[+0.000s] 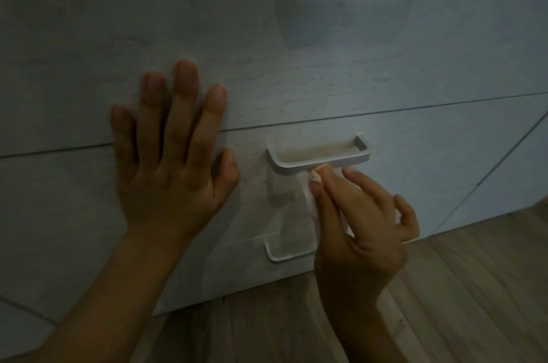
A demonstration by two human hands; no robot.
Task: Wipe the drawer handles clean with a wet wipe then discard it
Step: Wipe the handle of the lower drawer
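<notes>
Across the lower handle [283, 256], right hand [364, 229] with wet wipe [309, 203]

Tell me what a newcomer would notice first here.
The left hand lies flat, fingers spread, on the pale cabinet front at centre left. Right of it, the right hand pinches a white wipe against the bar of the upper handle. A lower handle shows beneath, partly hidden by that hand.

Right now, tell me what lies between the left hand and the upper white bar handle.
Head view: only bare pale woodgrain drawer front between left hand and handle.
</notes>
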